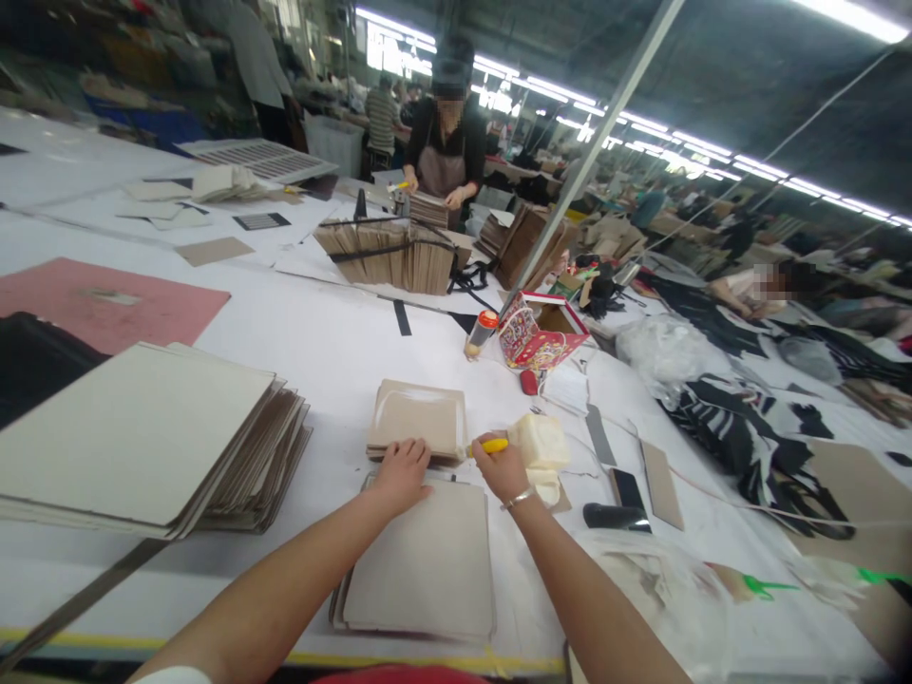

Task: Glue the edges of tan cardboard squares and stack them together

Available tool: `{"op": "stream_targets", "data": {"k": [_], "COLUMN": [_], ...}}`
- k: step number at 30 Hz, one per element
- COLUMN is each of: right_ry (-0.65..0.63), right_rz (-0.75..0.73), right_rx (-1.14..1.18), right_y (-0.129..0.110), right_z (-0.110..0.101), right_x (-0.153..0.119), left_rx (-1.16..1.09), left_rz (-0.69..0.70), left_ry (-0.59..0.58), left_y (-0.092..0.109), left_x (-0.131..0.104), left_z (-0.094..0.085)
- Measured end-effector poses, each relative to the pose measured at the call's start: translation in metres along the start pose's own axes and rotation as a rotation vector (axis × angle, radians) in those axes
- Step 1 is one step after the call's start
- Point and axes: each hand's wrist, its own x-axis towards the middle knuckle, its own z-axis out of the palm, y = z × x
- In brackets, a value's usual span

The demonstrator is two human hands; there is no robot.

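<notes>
Yellow-handled tool (491, 446) sits in the right hand (504, 470), fingers wrapped closed round the handle; working end small and blurred, at the right side of the small board stack (417, 418), contact unclear. Left hand (403, 475) clasps nothing: fingers lightly spread, laid on the near edge of that stack.

Risks, my reading: the top board has a glossy band, perhaps wet. If so, left fingertips sliding inward could smear it or pick up residue. Sheets look loose and slightly uneven, so a sideways push from the tool, with only light pressure from the left, could skew them. Cream plastic container (542, 442) stands just beside the right hand; a wide wrist swing could knock it.

Pose: both forearms reach forward from the near side, converging. Left palm down, thumb pointing right, over the far edge of the larger board stack (420, 560). Right wrist, with bracelet (519, 499), comes in from the right, knuckles up, handle roughly level.

Outward: small stack lies directly beyond the larger one, on the white tabletop (320, 323). Tall stack of large boards (142, 427) well to the left, layers fanned. Orange-lidded jar (483, 332) and red patterned box (545, 332) farther off. Co-worker (446, 142) across the table.
</notes>
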Motion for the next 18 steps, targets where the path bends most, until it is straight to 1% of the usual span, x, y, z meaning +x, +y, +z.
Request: {"op": "stream_targets", "data": {"k": [2,5,6,8,11,13,15,18], "right_ry": [0.021,0.094,0.106,0.088,0.028,-0.001,-0.031,-0.083], "right_rz": [-0.052,-0.124,-0.129,-0.110,-0.131,-0.201,-0.284,-0.415], "right_rx": [-0.020,-0.091,-0.149,-0.293,-0.427,-0.410,-0.330,-0.173], "right_y": [-0.011,-0.031,-0.038,-0.051,-0.072,-0.089,-0.105,-0.119], "right_z": [0.000,0.009,0.015,0.030,0.057,0.074,0.087,0.096], "right_x": [0.009,0.043,0.055,0.075,0.092,0.097,0.099,0.096], "left_rx": [0.003,0.022,0.027,0.026,0.004,-0.008,-0.019,-0.036], "left_rz": [0.000,0.002,0.003,0.007,0.010,0.016,0.021,0.017], "left_ry": [-0.016,-0.042,-0.050,-0.065,-0.070,-0.066,-0.063,-0.066], "left_y": [0.000,0.000,-0.001,-0.001,-0.002,-0.003,-0.004,-0.006], "left_x": [0.001,0.002,0.002,0.002,0.001,0.001,0.001,0.002], "left_z": [-0.001,0.000,0.000,-0.001,-0.002,-0.003,-0.004,-0.004]}}
